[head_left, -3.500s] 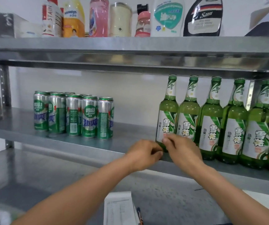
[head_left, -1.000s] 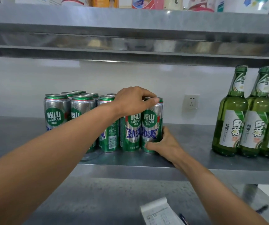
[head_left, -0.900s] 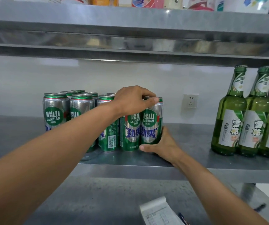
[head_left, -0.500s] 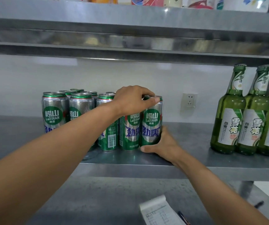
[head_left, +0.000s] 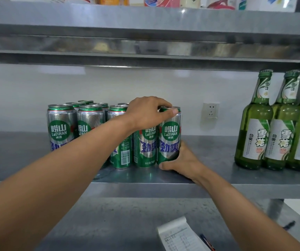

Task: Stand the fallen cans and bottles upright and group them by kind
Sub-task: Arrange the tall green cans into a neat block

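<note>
Several green-and-silver Laoshan beer cans (head_left: 61,127) stand upright in a tight cluster on the middle steel shelf (head_left: 209,174). The rightmost can (head_left: 169,140) is held from two sides: my left hand (head_left: 146,113) grips its top rim from above, and my right hand (head_left: 181,162) wraps round its base, thumb across the front. Green glass beer bottles (head_left: 254,127) with white labels stand upright in a row at the right end of the same shelf, apart from the cans.
The upper shelf (head_left: 145,20) overhangs closely and carries household bottles, mostly cut off. A wall socket (head_left: 211,110) sits behind the gap between cans and bottles. On the lower shelf lie a notepad (head_left: 180,236) and a pen (head_left: 207,241).
Since 3.5 s ago my hands left the bottles and came to the can group. Over the last second the rightmost can has turned slightly, its label now facing front.
</note>
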